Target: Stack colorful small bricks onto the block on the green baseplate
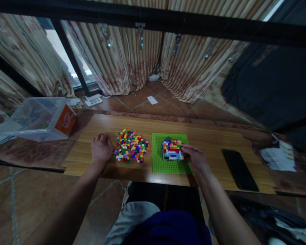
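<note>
A home interior is suggested by long, striped beige-and-red fabric curtains (119, 64) and a reddish-brown, tiled floor (40, 194).

Green baseplate (157, 163); multicoloured bricks (132, 147)

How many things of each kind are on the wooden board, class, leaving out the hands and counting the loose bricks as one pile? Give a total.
Loose brick pile: 1
Green baseplate: 1
Brick build: 1
Black flat slab: 1
Total: 4
</note>
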Motion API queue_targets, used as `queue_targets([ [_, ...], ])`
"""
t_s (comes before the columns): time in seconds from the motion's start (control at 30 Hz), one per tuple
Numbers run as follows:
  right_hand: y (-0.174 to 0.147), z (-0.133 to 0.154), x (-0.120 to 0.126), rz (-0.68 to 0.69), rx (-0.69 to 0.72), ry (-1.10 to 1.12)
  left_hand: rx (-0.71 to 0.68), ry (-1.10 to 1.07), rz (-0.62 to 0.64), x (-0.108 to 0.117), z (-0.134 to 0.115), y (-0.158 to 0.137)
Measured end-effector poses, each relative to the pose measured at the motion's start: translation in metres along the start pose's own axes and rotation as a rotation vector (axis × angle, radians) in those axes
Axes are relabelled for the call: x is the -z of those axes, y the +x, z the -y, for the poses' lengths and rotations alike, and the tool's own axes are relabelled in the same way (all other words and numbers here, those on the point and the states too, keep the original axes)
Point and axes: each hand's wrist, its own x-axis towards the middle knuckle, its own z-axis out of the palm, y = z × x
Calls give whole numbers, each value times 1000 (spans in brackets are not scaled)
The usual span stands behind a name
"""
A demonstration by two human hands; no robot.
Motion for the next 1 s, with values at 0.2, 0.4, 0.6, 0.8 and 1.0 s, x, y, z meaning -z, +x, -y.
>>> queue_targets([
  [0.2, -2, -6, -2, -25, 46, 10, 9, -11, 9, 0, -1, 0],
  [0.4, -25, -6, -7, -153, 272, -134, 40, -19, 22, 0, -3, -1],
  [0.6, -71, -2, -36, 101, 557, -542, 59, -23, 38, 3, -6, -2],
  [0.8, -99, -32, -71, 439, 568, -818, 51, -9, 22, 4, -8, -3],
  [1.0, -96, -50, -90, 476, 648, -1019, 61, 9, 32, 5, -9, -4],
])
